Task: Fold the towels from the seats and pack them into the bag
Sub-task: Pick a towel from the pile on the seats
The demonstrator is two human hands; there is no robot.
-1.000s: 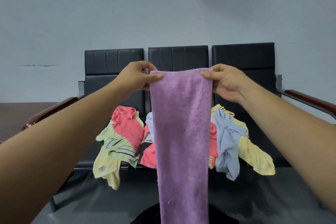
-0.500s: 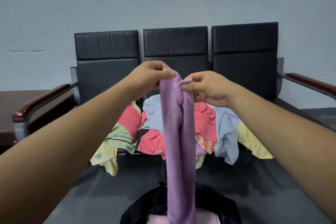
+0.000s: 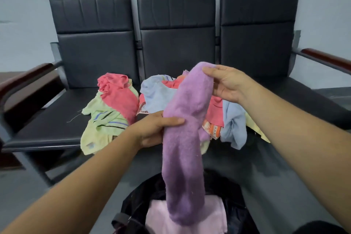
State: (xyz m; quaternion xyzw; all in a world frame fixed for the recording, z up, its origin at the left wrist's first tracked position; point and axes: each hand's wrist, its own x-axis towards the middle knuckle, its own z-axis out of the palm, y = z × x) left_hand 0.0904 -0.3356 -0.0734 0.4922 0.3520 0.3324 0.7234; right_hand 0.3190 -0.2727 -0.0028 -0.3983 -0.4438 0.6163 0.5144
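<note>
Against a pale grey wall, three black seats [image 3: 174, 43] stand joined in a row with a wooden armrest at each end, their cushions heaped with unfolded towels [image 3: 117, 104]. A person stands before them, a purple towel [image 3: 187, 119] stretched between two hands and already doubled lengthwise into a narrow strip. The right hand [image 3: 227, 83] pinches the strip's far, upper end, fingers curled round it and thumb behind. The left hand [image 3: 154, 129] grips the strip at about its middle, thumb lying across the front and fingers closed beneath. That mid-length hold looks meant to mark the next crease, so the top half can be brought down over the lower.

The strip's loose lower end hangs over an open black bag [image 3: 190, 211] on the floor at the near edge of view, likely so the finished fold can drop straight in. One pale pink towel [image 3: 188, 220] already lies folded inside.

On the seats the count is uncertain, since the cloths overlap: at least two red, two light blue, two or three yellow-green, one of them striped, and a scrap with orange pattern. By that judgement the job is early, with most towels still to fold.
</note>
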